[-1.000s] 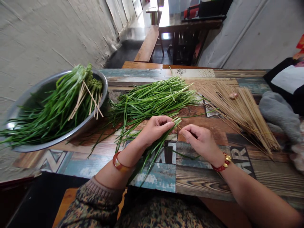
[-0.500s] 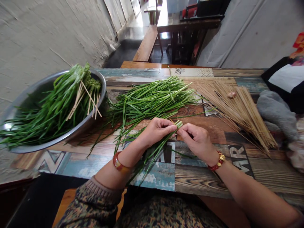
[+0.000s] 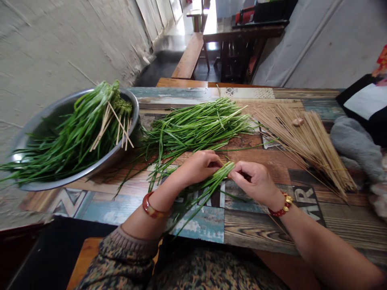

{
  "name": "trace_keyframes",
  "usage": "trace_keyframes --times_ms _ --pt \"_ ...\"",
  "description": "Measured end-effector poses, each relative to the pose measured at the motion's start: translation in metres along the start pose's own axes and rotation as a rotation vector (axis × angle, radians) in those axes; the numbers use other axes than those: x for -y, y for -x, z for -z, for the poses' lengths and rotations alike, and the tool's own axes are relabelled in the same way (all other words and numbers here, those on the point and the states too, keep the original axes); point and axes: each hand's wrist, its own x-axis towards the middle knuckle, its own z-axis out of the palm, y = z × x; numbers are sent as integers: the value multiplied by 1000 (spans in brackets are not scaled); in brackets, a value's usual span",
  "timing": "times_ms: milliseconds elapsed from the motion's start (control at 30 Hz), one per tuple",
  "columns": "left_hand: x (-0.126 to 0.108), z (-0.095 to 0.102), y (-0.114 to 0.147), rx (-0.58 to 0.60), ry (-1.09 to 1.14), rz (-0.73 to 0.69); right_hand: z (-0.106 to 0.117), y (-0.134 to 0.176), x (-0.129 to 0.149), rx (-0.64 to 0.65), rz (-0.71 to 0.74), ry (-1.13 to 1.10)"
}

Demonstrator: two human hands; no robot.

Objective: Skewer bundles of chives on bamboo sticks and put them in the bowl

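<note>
Head cam: two hands, one small bunch of greens [image 3: 216, 178], just over the table [image 3: 256, 227].
Left hand [image 3: 198, 167] is curled snugly around the bunch; right hand [image 3: 253, 178] is half curled, fingertips at the stem ends, honestly can't tell if they're clamped on anything. Also one loose pile of greens [image 3: 199, 125], one metal bowl [image 3: 98, 162] with more, one heap of skewers [image 3: 323, 141].

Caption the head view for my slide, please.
Left hand holds a bunch of greens, right hand at its pale end; bowl left, skewers right.
</note>
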Motion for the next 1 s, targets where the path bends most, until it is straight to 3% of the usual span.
trace_keyframes --times_ms 200,400,500,600,800,900,1000 --pt "1 3 0 125 -139 -78 0 0 -1 91 16 8" --pt "0 4 1 118 -172 -73 1 2 2 88 32 44" --pt "0 6 1 46 -75 -61 7 3 4 84 29 35" --pt "1 8 -1 -145 95 -25 11 2 2 54 -71 -28" --pt "-3 20 7 -490 320 110 6 -3 -4 -143 -324 -296" --pt "-14 30 17 -546 315 116 7 -4 -4 -155 -317 -390" --pt "-25 35 22 -478 194 94 9 -2 -2 -112 -225 -376"
